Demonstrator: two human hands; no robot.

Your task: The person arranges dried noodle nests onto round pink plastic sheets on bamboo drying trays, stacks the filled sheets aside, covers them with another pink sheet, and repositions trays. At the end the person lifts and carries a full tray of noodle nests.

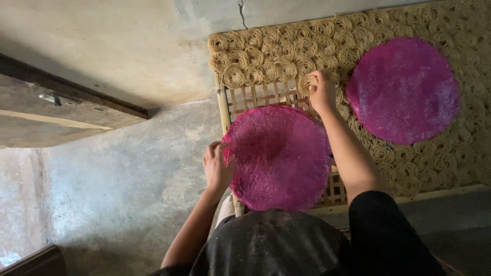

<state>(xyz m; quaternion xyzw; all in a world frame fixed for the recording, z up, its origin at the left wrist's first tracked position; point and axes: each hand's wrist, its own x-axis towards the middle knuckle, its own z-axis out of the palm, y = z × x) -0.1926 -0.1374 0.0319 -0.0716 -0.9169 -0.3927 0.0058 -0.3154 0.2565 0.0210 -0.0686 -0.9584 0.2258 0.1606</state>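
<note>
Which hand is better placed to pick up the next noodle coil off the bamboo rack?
Probably the right hand: it already rests on a pale noodle coil on the slatted bamboo rack. The left hand is occupied, gripping the edge of the round magenta woven disc.

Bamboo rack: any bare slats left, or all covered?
One bare patch on the bamboo rack: open slats under the noodle coils, above the near pink disc that the left hand grips. The right hand is at its edge. Around the far pink disc, coils are packed tight.
</note>
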